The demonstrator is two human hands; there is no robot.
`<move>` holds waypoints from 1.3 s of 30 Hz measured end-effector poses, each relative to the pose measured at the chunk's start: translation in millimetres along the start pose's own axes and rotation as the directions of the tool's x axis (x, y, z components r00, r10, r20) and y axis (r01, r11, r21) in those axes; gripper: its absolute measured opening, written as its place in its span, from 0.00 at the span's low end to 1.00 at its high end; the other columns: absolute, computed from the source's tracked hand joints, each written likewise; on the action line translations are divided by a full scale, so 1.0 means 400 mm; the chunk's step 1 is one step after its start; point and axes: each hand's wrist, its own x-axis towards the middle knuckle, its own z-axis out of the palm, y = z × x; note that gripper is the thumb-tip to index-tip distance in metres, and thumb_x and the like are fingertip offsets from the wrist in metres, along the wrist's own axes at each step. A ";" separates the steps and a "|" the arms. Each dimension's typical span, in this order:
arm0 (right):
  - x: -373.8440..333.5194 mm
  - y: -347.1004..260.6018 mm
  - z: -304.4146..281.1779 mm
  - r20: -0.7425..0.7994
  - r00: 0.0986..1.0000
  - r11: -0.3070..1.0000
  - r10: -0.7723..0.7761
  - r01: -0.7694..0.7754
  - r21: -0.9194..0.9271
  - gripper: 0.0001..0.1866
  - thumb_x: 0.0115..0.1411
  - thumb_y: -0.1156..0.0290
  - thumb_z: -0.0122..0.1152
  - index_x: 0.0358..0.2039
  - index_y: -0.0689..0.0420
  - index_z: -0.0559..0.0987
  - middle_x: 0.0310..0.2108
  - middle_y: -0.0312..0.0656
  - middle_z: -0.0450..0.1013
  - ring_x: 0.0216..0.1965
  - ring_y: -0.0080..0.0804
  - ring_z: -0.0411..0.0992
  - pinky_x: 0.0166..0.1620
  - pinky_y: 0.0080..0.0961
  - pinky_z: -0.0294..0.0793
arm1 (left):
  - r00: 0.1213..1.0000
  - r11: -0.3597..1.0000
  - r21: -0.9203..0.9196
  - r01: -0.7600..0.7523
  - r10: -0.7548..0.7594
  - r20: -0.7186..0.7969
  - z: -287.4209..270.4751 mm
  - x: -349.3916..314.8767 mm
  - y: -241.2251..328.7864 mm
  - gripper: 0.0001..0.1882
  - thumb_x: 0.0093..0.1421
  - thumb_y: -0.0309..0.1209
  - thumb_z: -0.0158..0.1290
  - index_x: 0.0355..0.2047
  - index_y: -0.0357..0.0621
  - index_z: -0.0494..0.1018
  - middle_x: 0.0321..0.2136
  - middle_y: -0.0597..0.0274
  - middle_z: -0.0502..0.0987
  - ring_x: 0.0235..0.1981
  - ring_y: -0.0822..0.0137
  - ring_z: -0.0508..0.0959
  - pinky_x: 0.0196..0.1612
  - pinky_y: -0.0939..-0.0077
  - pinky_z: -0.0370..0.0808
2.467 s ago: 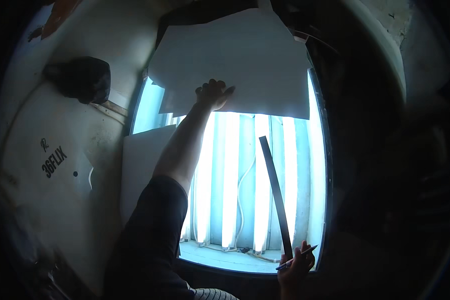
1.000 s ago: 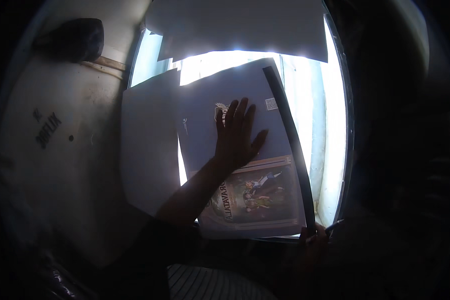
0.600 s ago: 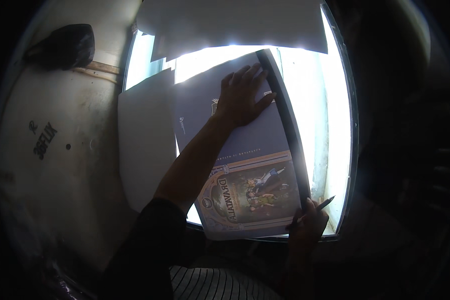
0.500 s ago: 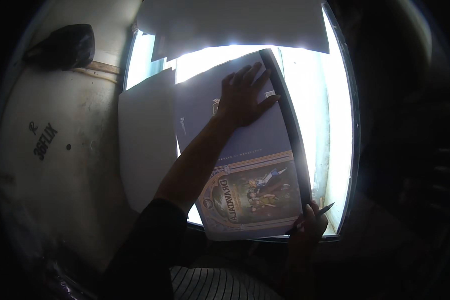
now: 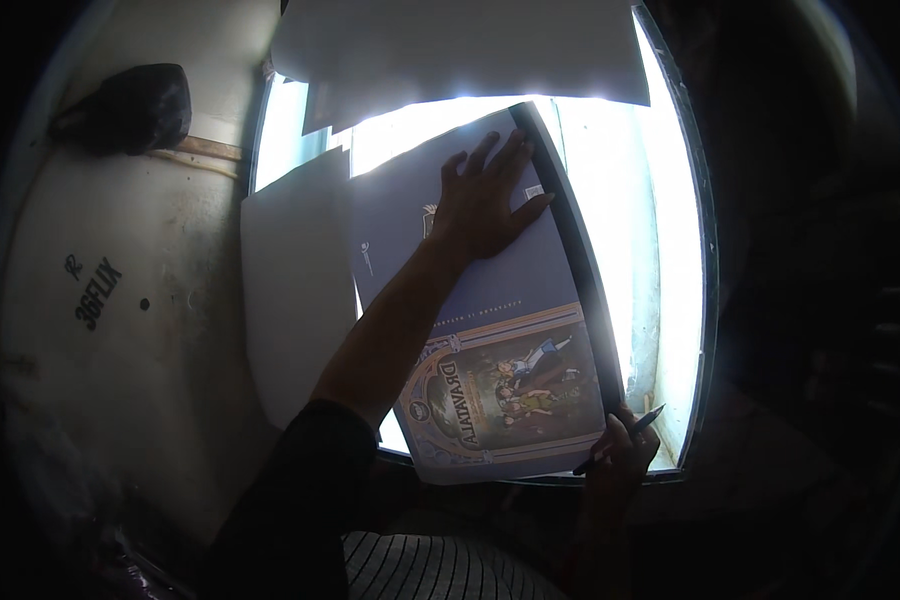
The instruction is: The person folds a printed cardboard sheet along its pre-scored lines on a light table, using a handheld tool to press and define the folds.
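A large purple-blue printed sheet point(image 5: 510, 270) lies tilted on a glowing light table point(image 5: 615, 200). Its lower part carries an illustrated panel with several figures, seen mirrored, and a dark strip point(image 5: 575, 240) runs along its right edge. My left hand point(image 5: 483, 200) rests flat on the sheet's upper part, fingers spread. At the lower right corner my right hand point(image 5: 622, 448) is closed around a dark pen or pencil point(image 5: 648, 418), whose point sticks up to the right. That hand's fingers also meet the sheet's edge; whether they pinch it is hard to tell.
Blank pale paper point(image 5: 295, 290) lies left of the printed sheet, and more large sheets point(image 5: 460, 50) cover the light table's far end. A black bag-like bundle point(image 5: 135, 108) sits on the pale, marked surface point(image 5: 185, 370) at left. The right side is dark.
The view has shifted slightly. Both hands keep nearly the same places on the sheet, and the pen or pencil stays in my right hand.
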 end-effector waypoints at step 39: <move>0.000 0.012 -0.003 0.026 1.000 0.996 0.004 -0.006 0.086 0.22 0.57 0.85 0.55 0.52 0.52 0.77 0.57 0.50 0.71 0.62 0.44 0.65 0.49 0.31 0.79 | 1.000 1.000 -0.018 -0.001 0.001 -0.004 -0.002 0.003 0.001 0.41 0.68 0.62 0.39 0.70 0.47 0.58 0.73 0.59 0.55 0.75 0.57 0.50 0.72 0.47 0.44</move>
